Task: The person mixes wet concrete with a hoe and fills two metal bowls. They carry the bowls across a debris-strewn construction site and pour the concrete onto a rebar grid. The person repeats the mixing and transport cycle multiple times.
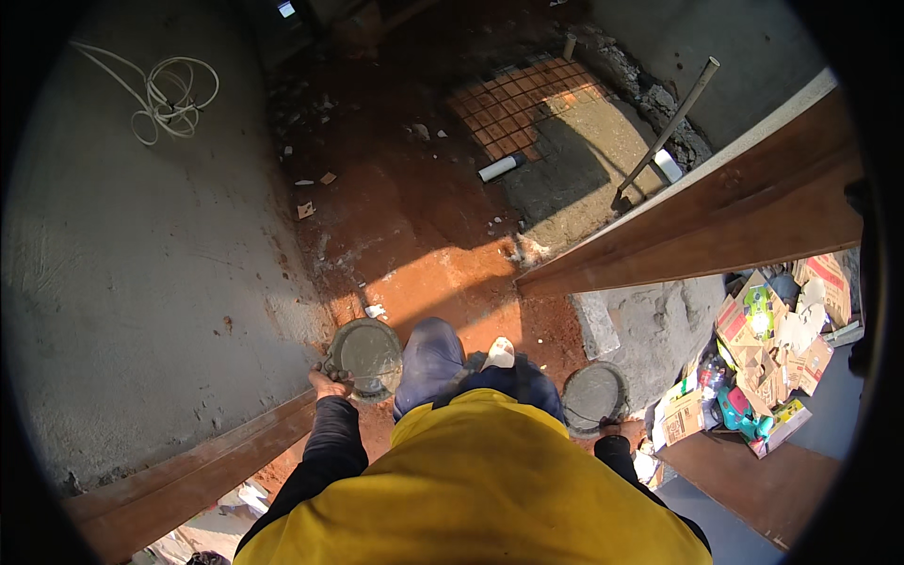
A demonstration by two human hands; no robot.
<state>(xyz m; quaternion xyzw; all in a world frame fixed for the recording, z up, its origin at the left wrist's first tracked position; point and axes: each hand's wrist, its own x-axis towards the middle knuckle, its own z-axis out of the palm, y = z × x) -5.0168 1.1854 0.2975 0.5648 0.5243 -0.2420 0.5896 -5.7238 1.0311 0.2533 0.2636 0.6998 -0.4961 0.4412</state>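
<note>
Grey wall (160, 254) crowds your left hand (331, 382); reddish floor (452, 268) gives passage ahead; wooden frame (697, 221) bars right, its depth unclear.

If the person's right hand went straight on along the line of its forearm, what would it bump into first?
Probably the near edge of the bucket filled with grey, mortar-like mix. The right hand is right beside it; from above, I can't tell whether they already touch.
</note>
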